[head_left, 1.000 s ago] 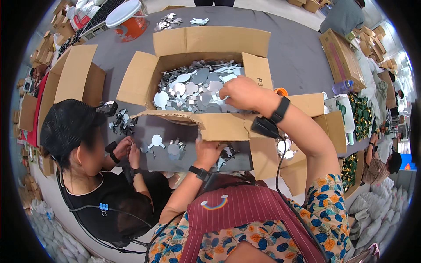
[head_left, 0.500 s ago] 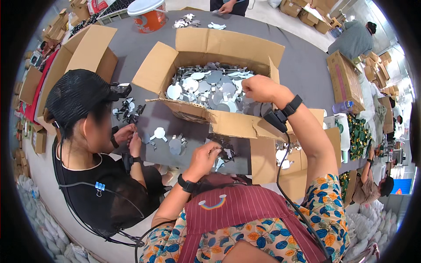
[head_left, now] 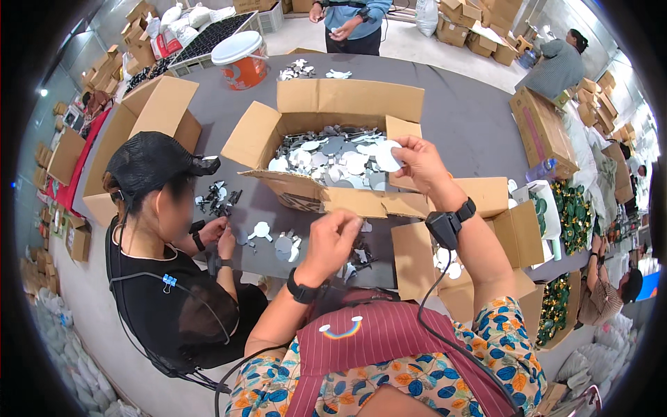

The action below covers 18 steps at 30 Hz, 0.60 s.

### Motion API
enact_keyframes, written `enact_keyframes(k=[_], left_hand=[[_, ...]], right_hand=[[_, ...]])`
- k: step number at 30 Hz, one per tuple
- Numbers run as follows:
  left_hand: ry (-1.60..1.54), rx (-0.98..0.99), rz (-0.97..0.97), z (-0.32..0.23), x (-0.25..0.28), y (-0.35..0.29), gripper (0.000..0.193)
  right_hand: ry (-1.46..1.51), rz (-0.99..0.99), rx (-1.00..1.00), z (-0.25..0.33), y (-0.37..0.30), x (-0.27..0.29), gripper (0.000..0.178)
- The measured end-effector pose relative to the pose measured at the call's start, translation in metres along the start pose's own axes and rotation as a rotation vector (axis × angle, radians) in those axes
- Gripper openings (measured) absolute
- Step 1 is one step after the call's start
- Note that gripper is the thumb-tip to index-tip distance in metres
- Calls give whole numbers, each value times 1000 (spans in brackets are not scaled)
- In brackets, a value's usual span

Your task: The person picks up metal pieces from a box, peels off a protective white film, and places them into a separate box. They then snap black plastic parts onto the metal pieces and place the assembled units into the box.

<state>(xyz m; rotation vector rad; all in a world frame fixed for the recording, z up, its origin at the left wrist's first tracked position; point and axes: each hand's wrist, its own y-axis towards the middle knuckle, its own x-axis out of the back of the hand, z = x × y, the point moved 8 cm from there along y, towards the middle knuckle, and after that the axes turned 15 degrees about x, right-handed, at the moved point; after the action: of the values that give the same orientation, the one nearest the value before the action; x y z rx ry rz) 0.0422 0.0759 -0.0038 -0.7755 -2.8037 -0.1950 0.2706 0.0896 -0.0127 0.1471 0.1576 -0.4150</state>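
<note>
My right hand (head_left: 422, 165) pinches a white round flat piece (head_left: 387, 157) between thumb and fingers, above the right end of an open cardboard box (head_left: 288, 182). Many loose white and grey flat pieces (head_left: 333, 154) fill that box, some round, some with tabs. Nearer to me, my left hand (head_left: 329, 244) is raised before the box's front flap, its thumb and fingers pressed together. Whatever it may hold is too small or hidden to make out. Small dark pieces (head_left: 361, 258) lie on the grey table just right of the left hand, partly covered by it.
A co-worker in a black cap (head_left: 149, 163) handles something small at my left, beside dark parts (head_left: 219, 200) and white pieces (head_left: 260, 231). A smaller open box (head_left: 413, 254) stands at my right. An orange-and-white bucket (head_left: 243, 73) is at the far left; another person stands beyond the table.
My right hand has come up out of the box's contents with the white round piece. My left hand has lifted off the dark pieces, up and slightly right. The view has tilted upward.
</note>
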Motion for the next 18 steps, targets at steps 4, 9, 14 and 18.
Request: enact_keyframes(k=[4,9,14,18], left_hand=[[-141,13,-108,-15,5,19,17],[-303,15,-37,-33,-3,27,22],[-179,-5,79,-30,-13,25,21],[-334,0,190,-34,-21,16,21]], right_hand=[[426,62,-176,-15,-36,-16,12],[644,99,-225,0,-81,-38,13],[661,94,-213,-4,-102,-44,14],[700,114,-245,-6,-113,-52,17]])
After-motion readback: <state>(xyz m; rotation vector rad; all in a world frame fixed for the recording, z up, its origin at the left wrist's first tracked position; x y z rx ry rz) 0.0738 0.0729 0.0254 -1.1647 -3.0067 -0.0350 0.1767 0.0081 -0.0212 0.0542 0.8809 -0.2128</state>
